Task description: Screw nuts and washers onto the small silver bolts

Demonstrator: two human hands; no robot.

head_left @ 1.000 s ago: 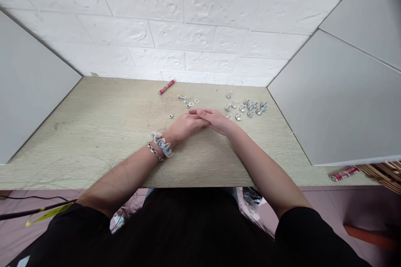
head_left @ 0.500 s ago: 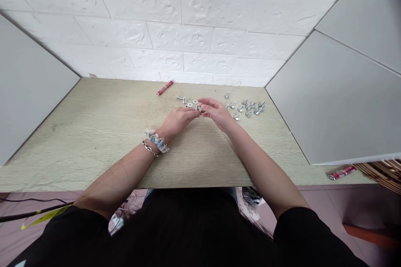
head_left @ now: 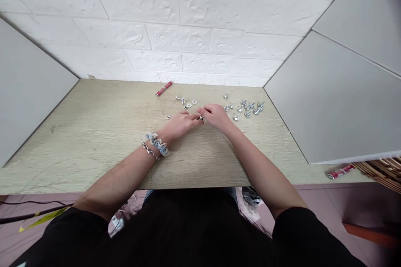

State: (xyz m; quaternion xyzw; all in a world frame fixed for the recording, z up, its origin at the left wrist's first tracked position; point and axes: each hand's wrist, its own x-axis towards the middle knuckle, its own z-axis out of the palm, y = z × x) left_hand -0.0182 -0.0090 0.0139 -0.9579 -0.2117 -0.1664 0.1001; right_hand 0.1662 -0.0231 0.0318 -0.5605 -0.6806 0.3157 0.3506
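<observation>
My left hand point(head_left: 181, 125) and my right hand point(head_left: 216, 116) meet at the middle of the wooden table point(head_left: 103, 133), fingertips pinched together on a small metal piece point(head_left: 201, 117), likely a bolt or a nut. Just beyond them lie a loose bolt point(head_left: 180, 99) and two washers point(head_left: 191, 104). A single nut point(head_left: 168, 117) rests to the left of my left hand. A group of several bolts point(head_left: 246, 107) lies to the right of my right hand. My left wrist carries a blue scrunchie and a chain bracelet.
A red tube point(head_left: 164, 88) lies near the white brick wall at the back. Grey panels stand at both sides of the table. Another red tube point(head_left: 340, 171) and a wicker basket point(head_left: 382, 171) sit at the right, past the panel.
My hands lifted from resting on the table, reached toward the washers, then drew back slightly with their fingertips pinched on a small metal piece.
</observation>
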